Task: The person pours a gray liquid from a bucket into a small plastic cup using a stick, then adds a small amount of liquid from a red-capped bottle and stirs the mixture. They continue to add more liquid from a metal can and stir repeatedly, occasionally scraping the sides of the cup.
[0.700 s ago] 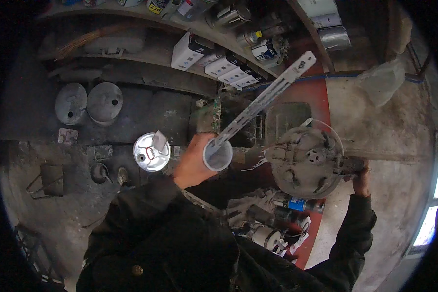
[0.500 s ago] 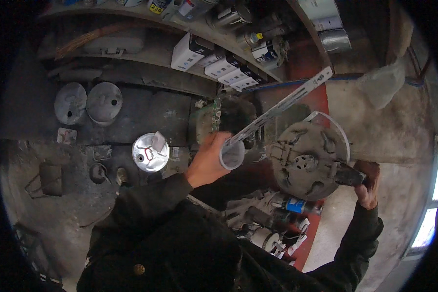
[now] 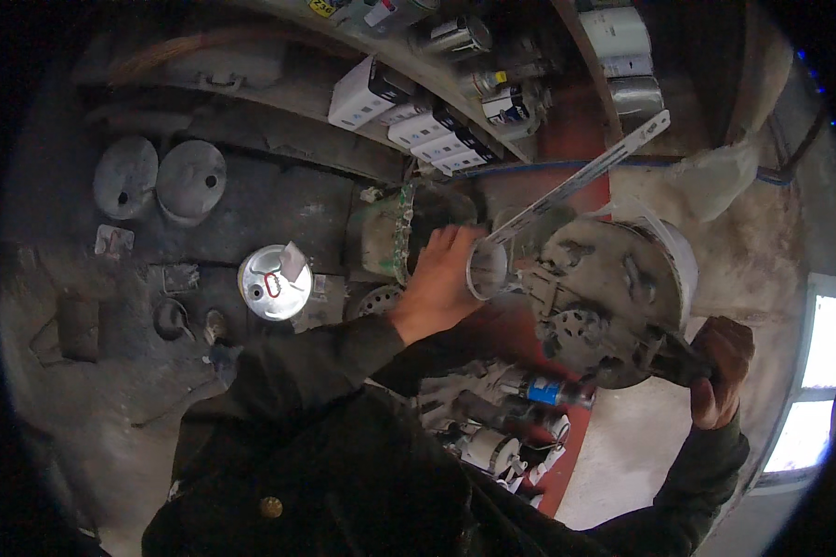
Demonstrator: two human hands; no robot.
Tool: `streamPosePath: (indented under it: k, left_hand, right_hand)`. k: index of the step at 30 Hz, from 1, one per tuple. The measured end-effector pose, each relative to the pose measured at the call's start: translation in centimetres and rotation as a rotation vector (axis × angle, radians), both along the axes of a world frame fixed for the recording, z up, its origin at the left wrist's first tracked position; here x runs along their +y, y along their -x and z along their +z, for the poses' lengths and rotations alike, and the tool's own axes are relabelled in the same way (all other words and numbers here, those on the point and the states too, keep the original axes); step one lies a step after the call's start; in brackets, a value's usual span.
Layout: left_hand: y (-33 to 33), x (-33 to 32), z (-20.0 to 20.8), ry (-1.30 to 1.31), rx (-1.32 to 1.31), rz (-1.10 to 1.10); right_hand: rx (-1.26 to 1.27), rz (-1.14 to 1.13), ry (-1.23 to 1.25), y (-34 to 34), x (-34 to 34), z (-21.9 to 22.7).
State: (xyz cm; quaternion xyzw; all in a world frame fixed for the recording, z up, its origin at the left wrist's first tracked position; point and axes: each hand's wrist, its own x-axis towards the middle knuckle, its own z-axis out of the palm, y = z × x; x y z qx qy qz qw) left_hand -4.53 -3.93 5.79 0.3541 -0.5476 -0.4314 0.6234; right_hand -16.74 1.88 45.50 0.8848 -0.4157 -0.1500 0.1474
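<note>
My left hand [image 3: 432,283] is wrapped round a translucent plastic cup [image 3: 489,269], its mouth facing up. A long, flat, pale measuring stick [image 3: 590,176] with markings leans out of the cup to the upper right. On the right, my right hand [image 3: 723,371] grips the dark handle [image 3: 673,357] of a grey, dust-coated stirring lid [image 3: 613,283]. This lid sits on a round can [image 3: 680,255], whose pale side shows at the far right. The can is tilted to the left, with the lid's left edge close beside the cup. Whether anything flows between them I cannot make out.
Behind the cup stands a grimy open bin [image 3: 381,232]. White boxes [image 3: 372,93] and cans line the shelf above. A spray gun [image 3: 492,453] and a blue-labelled bottle [image 3: 543,390] lie on the red surface below. A shiny round can [image 3: 279,292] stands at left.
My left hand and the cup have moved right, up against the lid's edge. The can has tipped further left, so more of its pale side shows. My right hand has shifted slightly right and down.
</note>
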Motion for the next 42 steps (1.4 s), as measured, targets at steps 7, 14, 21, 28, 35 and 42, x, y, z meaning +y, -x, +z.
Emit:
streamPosePath:
  k: [7, 14, 21, 28, 35, 42]
  left_hand:
    - [-0.7, 0.4, 0.8, -0.002, 0.007, 0.033]
    - [-1.0, 1.2, 1.6, -0.055, -0.015, 0.059]
    - [-1.7, 2.1, 2.8, -0.043, 0.0, 0.123]
    - [-0.9, 2.7, 3.1, -0.045, 0.012, 0.125]
    - [-0.9, 3.6, 3.4, -0.075, 0.003, 0.096]
    - [-1.3, 4.3, 3.2, -0.066, 0.013, 0.108]
  right_hand:
    - [0.015, -0.001, 0.032, -4.3, 1.1, -0.5]
    - [0.152, 0.157, 0.062, -7.1, 2.2, 0.8]
    - [0.226, 0.258, 0.126, -8.6, 3.1, 1.6]
    - [0.235, 0.241, 0.075, -9.7, 4.2, 2.6]
    - [0.269, 0.258, 0.156, -10.1, 5.5, 2.3]
    - [0.273, 0.277, 0.147, -10.1, 5.9, 2.4]
